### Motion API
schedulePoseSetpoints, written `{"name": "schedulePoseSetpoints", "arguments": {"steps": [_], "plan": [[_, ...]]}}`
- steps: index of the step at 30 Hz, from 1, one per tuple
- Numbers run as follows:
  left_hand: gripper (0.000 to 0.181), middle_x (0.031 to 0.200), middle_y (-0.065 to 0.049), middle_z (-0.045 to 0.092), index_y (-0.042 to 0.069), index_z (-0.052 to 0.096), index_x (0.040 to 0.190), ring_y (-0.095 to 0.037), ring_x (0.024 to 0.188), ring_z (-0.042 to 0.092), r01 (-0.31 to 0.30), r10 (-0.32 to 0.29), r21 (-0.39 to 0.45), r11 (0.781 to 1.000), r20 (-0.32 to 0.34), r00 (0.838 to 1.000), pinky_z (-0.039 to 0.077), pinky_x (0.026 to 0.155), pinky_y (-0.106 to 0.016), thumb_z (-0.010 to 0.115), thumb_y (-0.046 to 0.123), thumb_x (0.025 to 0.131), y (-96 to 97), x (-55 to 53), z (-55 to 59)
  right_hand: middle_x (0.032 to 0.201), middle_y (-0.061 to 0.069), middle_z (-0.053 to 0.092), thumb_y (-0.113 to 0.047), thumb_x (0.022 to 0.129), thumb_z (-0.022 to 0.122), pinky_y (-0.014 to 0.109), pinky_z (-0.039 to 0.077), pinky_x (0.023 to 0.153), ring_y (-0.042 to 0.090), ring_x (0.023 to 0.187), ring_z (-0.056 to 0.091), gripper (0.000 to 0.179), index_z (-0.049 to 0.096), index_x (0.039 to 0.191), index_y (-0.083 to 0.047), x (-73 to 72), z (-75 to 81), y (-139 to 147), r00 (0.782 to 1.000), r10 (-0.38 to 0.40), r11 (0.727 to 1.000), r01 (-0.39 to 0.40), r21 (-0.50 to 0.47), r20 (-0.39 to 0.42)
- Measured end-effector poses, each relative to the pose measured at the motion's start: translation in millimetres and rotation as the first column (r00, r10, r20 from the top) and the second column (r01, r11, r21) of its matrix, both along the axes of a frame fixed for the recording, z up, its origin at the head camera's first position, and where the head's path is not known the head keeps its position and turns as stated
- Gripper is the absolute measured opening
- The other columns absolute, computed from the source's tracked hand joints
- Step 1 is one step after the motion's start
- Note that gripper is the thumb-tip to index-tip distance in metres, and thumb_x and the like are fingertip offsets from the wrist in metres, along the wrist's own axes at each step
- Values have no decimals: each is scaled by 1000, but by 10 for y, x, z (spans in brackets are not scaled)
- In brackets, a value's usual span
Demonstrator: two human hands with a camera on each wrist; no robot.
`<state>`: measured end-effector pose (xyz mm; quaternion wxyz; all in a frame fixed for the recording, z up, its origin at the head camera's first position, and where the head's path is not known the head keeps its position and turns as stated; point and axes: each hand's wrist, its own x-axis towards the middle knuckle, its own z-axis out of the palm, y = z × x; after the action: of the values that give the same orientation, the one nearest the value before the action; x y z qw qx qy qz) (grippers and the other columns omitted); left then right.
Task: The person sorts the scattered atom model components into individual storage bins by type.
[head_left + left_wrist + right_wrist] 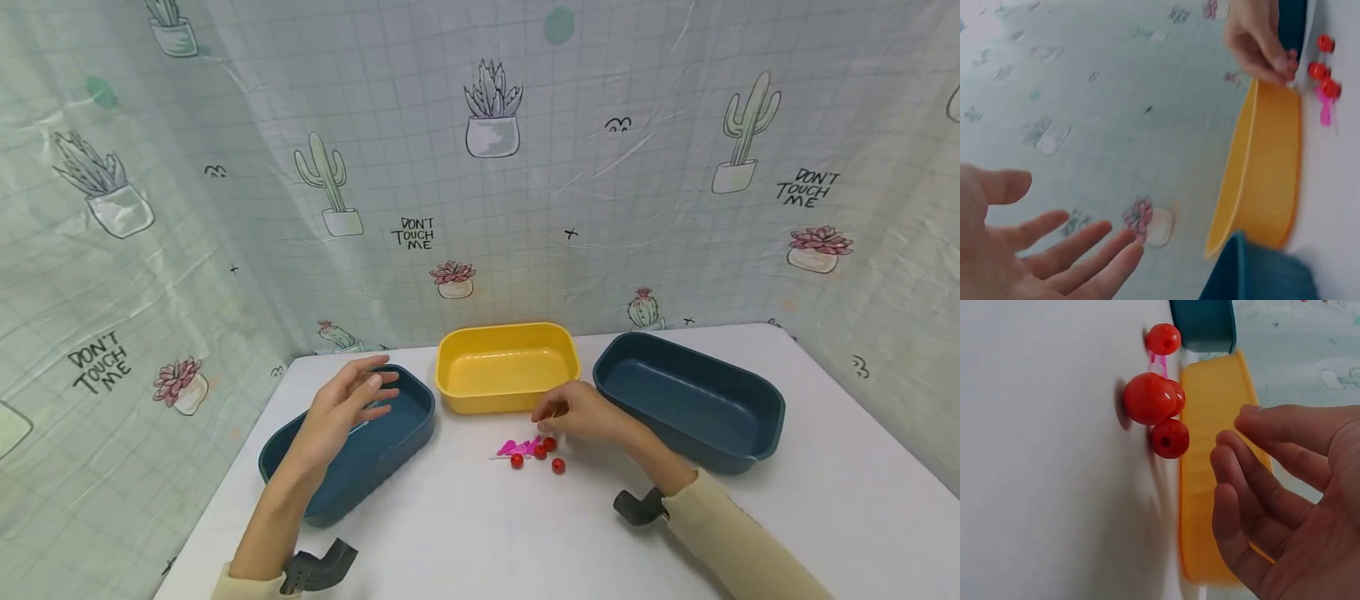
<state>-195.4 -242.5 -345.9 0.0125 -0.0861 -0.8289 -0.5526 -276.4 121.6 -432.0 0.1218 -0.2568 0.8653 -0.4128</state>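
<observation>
Several round red beads [558,466] with holes lie on the white table beside small bright pink pieces [517,447]. My right hand [581,411] hovers just behind and to the right of them, by the front wall of the yellow bin [480,403]. Its fingers are loosely bent, and the right wrist view shows a gap between thumb and fingertips with nothing in it. Over the left dark blue bin [408,450] hangs my left hand [341,412], fingers spread and relaxed, holding nothing. That hand and forearm hide part of the bin.
Another dark blue bin [690,400] stands at the right, behind my right forearm. A thin whitish item [358,427] shows inside the left bin, partly covered by my hand. Behind the table [480,533] hangs a sheet printed with cacti [525,250].
</observation>
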Motion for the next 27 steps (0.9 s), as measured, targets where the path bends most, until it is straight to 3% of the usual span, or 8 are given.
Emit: {"name": "schedulePoseSetpoints", "arguments": {"steps": [4, 9, 19, 27], "plan": [[51, 147, -18, 58, 17, 43, 154, -34, 130, 63, -28, 22, 83, 996, 69, 997, 56, 105, -36, 49, 39, 109, 245, -10, -74, 84, 2, 74, -15, 94, 76, 26, 54, 69, 18, 76, 59, 12, 79, 103, -8, 29, -37, -33, 998, -69, 997, 69, 32, 9], [51, 149, -20, 56, 16, 42, 154, -35, 134, 60, -35, 21, 133, 991, 107, 994, 52, 110, -43, 53, 34, 108, 549, -27, -277, 82, 0, 73, -17, 93, 77, 26, 54, 69, 18, 74, 59, 9, 80, 100, -11, 40, -105, -66, 988, -155, 986, 154, 58, 7], [67, 167, -18, 32, 20, 28, 163, -43, 150, 40, -72, 71, 0, 997, 156, 985, 36, 118, -66, 54, 39, 105, 903, 6, -687, 77, -3, 71, -16, 94, 76, 22, 47, 62, 16, 71, 56, 8, 80, 99, -11, -3, -191, -94, 994, -108, 991, 108, 82, 6], [76, 174, -11, 16, 21, 10, 168, -43, 157, 26, -94, 97, -27, 995, 171, 981, 27, 123, -65, 50, 40, 106, 995, -84, -896, 75, -4, 70, -18, 93, 77, 22, 43, 59, 16, 70, 55, 8, 81, 96, -12, 19, -187, -121, 992, -124, 988, 122, 97, 13]]}}
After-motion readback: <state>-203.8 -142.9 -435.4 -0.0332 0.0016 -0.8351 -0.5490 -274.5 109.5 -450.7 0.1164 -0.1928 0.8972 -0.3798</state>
